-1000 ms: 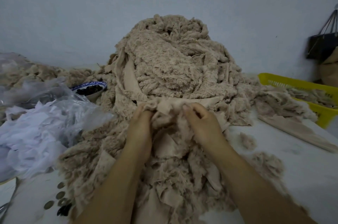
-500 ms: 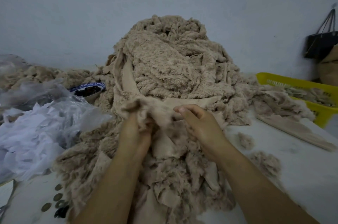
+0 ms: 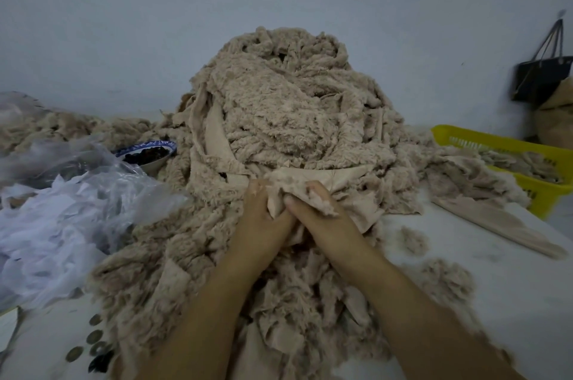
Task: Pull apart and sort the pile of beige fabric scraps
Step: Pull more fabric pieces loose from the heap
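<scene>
A tall pile of beige fleece scraps (image 3: pixel 285 106) rises in the middle of the white table (image 3: pixel 496 296), against the wall. More scraps spread toward me under my forearms. At the foot of the pile my left hand (image 3: pixel 263 218) and my right hand (image 3: pixel 322 221) sit side by side, touching. Both grip one beige scrap (image 3: pixel 288 185), smooth on one face and fluffy on the other, bunched between their fingers.
A yellow basket (image 3: pixel 508 147) with scraps stands at the right. A flat beige strip (image 3: pixel 496 224) lies before it. Clear plastic bags with white scraps (image 3: pixel 55 218) fill the left, behind them a blue-rimmed bowl (image 3: pixel 148 153). Buttons (image 3: pixel 93 345) lie at the bottom left. Loose tufts (image 3: pixel 446 280) dot the table.
My hands have come together from apart. The scrap, lifted and stretched leftward half a second ago, is now bunched low between them.
</scene>
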Motion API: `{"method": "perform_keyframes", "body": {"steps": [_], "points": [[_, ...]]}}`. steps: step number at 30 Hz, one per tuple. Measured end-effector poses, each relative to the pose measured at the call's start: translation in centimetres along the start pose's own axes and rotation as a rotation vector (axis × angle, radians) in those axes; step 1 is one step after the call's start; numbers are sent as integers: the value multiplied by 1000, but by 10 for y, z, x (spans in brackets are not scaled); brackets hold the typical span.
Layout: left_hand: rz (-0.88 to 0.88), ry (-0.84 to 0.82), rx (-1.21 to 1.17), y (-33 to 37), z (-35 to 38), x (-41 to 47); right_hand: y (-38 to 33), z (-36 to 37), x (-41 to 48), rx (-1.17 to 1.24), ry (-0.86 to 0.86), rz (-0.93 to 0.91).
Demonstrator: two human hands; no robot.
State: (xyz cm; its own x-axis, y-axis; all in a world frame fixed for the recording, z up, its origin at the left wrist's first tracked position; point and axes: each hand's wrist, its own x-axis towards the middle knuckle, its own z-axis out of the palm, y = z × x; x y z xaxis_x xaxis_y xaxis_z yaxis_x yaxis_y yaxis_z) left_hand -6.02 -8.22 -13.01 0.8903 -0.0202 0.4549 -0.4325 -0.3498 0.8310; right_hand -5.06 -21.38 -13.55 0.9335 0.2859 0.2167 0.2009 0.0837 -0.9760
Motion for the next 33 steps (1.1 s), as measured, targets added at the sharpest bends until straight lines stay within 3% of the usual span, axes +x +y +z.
{"method": "perform_keyframes", "body": {"steps": [3,7,9,11,12,13,16,18,22,24,27,29,33], "points": [[-66,-113,-123,-2,2,-3,-1,-6,5,170,70,29],[-112,125,-229,-8,2,-3,-2,-20,7,323,66,217],[-155,194,-183,-10,2,-2,-12,-36,9,720,64,147],[-163,93,-4,-12,7,-1,-20,-58,9,1190,103,-70],[-156,4,96,-15,10,-1,-20,-65,9,1255,152,-105],[-151,-104,194,-19,13,-1,-18,-66,8,1174,200,-81],[-132,-313,453,-32,21,1,-1,-55,12,616,280,22],[-104,-262,486,-32,22,1,3,-44,15,239,323,3],[-116,43,228,-30,15,1,19,-38,14,-480,313,-64],[-208,203,27,-27,9,2,27,-38,13,-578,288,-70],[-361,326,-428,-24,1,5,26,-39,15,-535,344,-31],[-432,324,-672,-21,-2,8,22,-39,16,-522,368,-21],[-510,245,-974,-16,-7,8,17,-31,15,-248,307,-26]]}}
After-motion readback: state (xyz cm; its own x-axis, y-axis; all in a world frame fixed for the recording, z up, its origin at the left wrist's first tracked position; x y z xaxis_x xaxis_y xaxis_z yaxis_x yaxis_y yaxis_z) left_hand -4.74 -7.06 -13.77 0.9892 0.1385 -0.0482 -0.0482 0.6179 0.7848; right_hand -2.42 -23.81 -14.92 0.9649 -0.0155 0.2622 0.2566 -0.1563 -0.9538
